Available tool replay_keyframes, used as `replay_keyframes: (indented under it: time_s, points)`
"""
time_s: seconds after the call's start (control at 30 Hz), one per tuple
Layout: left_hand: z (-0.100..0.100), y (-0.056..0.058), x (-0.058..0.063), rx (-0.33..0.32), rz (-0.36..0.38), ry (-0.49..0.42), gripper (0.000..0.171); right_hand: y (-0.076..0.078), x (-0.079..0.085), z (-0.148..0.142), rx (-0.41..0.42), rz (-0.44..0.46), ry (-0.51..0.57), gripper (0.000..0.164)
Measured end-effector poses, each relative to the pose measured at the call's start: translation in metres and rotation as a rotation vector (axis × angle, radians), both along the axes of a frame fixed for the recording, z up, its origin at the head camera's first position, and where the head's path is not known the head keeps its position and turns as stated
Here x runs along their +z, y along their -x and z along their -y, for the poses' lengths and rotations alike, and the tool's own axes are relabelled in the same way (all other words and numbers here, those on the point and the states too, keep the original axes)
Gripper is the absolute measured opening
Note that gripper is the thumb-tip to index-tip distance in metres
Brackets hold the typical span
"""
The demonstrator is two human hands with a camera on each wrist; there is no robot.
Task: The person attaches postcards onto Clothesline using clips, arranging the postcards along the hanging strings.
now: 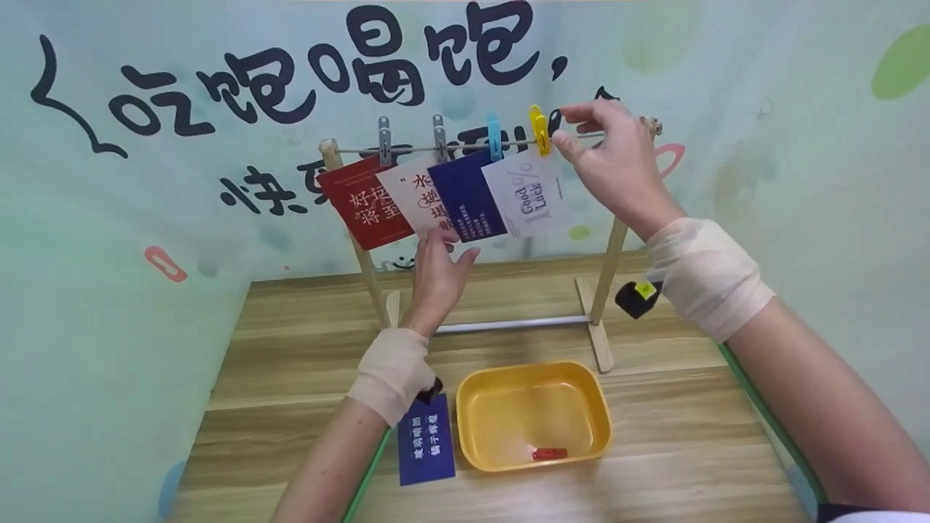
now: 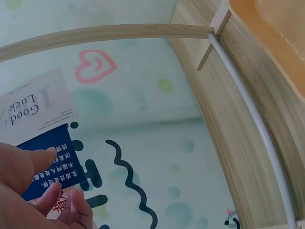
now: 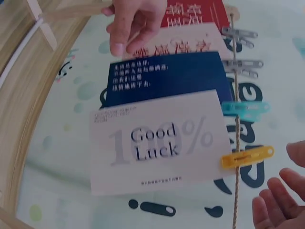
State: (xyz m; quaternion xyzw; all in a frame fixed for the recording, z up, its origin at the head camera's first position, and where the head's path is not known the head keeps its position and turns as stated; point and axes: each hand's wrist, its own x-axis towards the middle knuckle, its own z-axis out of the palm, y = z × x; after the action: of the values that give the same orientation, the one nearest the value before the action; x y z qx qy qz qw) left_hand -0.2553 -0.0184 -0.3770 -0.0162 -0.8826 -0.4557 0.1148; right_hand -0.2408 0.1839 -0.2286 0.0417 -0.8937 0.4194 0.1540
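Note:
Four cards hang in an overlapping row from a cord: a red card, a pale pink card, a dark blue card and a white "Good Luck" card. Grey clothespins, a light blue clothespin and a yellow clothespin clip them. My right hand is beside the yellow clothespin, thumb and fingers spread, with a gap between them and it in the right wrist view. My left hand is at the lower edges of the pink and blue cards, fingers loosely bent, gripping nothing.
The cord spans a wooden frame with posts and a white lower bar. In front stands a yellow basin with a red clothespin inside. Another blue card lies left of it on the wooden table.

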Motion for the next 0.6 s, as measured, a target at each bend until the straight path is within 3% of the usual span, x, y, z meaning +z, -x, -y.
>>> replay_keyframes:
  time_s: [0.3, 0.6]
  points:
    - [0.006, -0.022, 0.001, -0.037, -0.042, 0.102, 0.032, -0.039, -0.012, 0.013, 0.005, -0.049, -0.012, 0.035]
    - [0.021, -0.049, -0.001, -0.079, -0.013, 0.155, 0.035, -0.073, -0.031, 0.018, 0.084, -0.082, -0.002, 0.030]
